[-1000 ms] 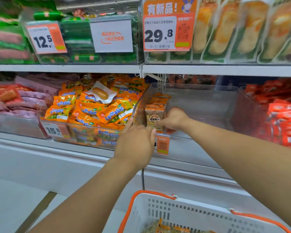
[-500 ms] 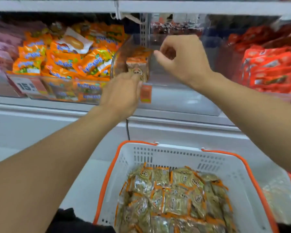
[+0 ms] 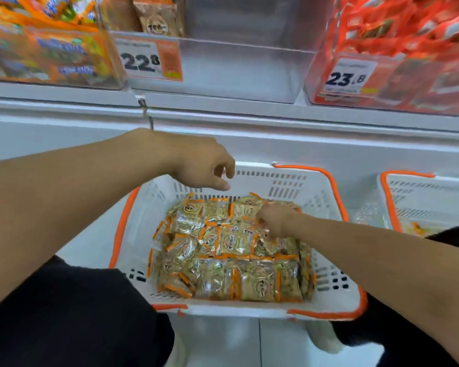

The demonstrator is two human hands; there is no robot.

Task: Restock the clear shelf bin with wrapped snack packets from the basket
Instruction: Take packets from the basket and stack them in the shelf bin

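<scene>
A shop shelf fronts the white basket. At ten o'clock the left hand hovers, grip loosely curled, empty. At centre, packets look light, crinkly, slippery; the right hand grip pinches one. The clear bin sits at twelve o'clock.

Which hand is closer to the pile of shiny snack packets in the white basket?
Right. The right hand is down on the pile of clear-wrapped, orange-edged snack packets, fingers among them. The left hand hangs above the white basket's far rim, holding nothing.
</scene>
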